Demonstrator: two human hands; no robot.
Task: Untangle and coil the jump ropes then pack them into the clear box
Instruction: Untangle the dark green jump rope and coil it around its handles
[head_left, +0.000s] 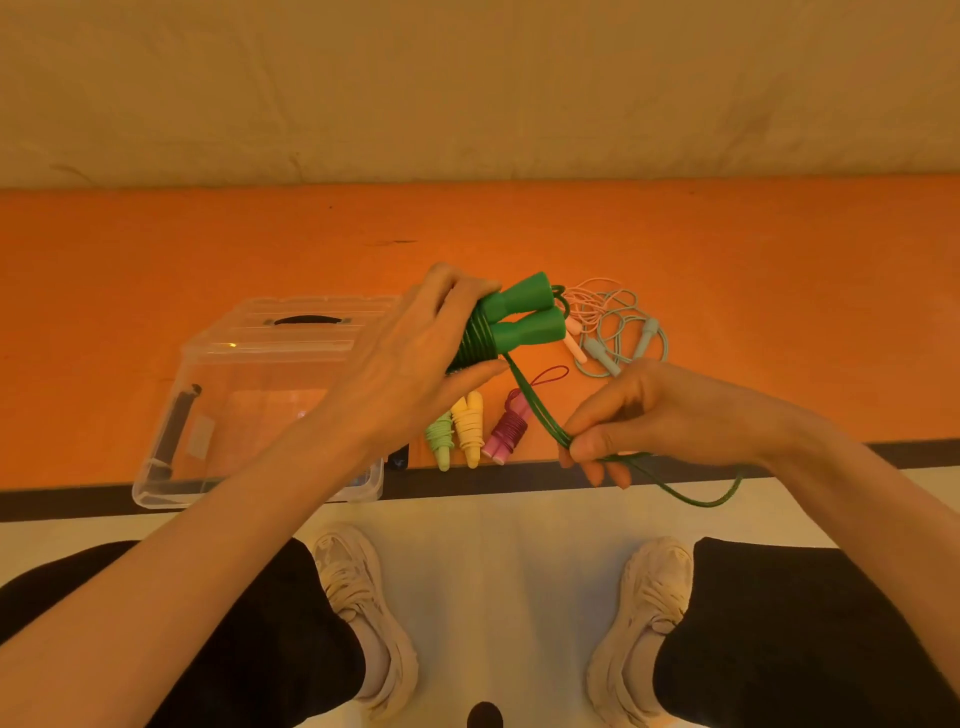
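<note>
My left hand grips the two dark green jump rope handles held side by side, with green cord wound round their lower part. My right hand pinches the loose green cord, which runs taut from the handles and loops down past the table edge. Three coiled ropes lie at the front edge: light green, yellow and magenta. A tangle of pink and pale blue ropes lies behind. The clear box sits at the left, its inside looking bare.
The orange table meets a pale wall behind. Its dark front edge runs just under my hands. Below it are my knees in black and two light shoes on a white floor.
</note>
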